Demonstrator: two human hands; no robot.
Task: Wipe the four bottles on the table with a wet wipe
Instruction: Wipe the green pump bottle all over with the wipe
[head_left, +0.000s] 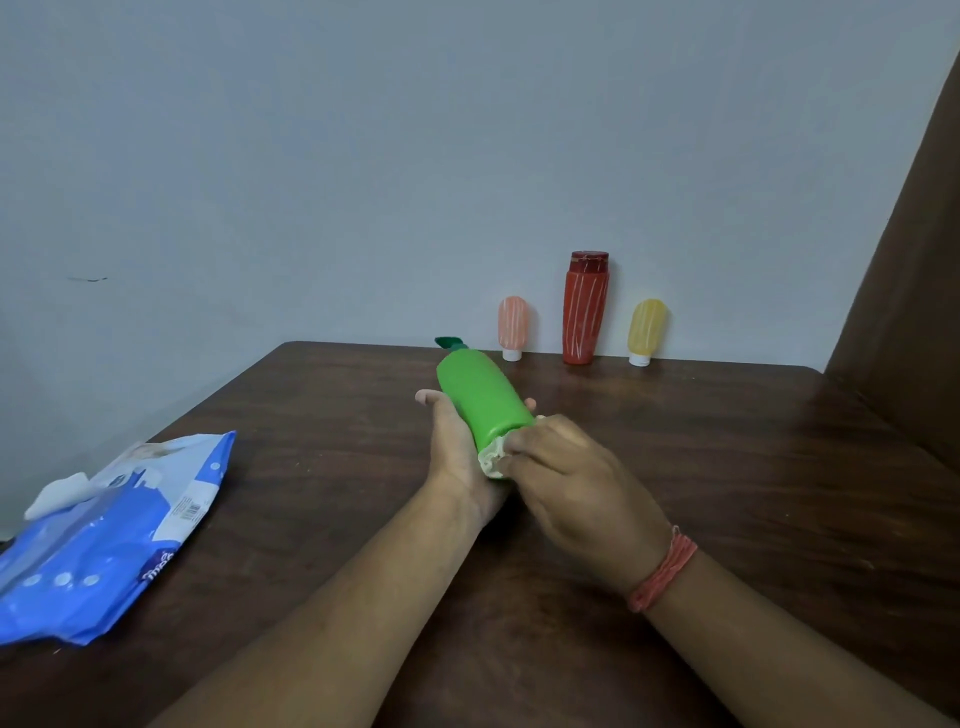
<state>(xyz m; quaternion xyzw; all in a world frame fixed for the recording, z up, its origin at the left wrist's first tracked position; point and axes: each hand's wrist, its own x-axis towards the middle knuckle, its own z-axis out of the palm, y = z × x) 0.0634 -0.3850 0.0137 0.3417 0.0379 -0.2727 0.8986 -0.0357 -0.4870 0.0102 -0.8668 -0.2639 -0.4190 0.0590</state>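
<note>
A green bottle (483, 397) with a dark green pump top lies tilted away from me, cradled from below in my left hand (457, 452), whose fingers curl round its sides. My right hand (566, 478) pinches a crumpled white wet wipe (492, 460) against the bottle's base. Three more bottles stand at the table's back edge by the wall: a small pink one (513, 326) on its white cap, a tall red one (586, 307), and a small yellow one (647, 330) on its white cap.
A blue pack of wet wipes (114, 535) lies at the left of the dark wooden table (727, 467), a white wipe sticking out of its opening. A brown panel (914, 291) rises at the right edge. A pale wall stands behind.
</note>
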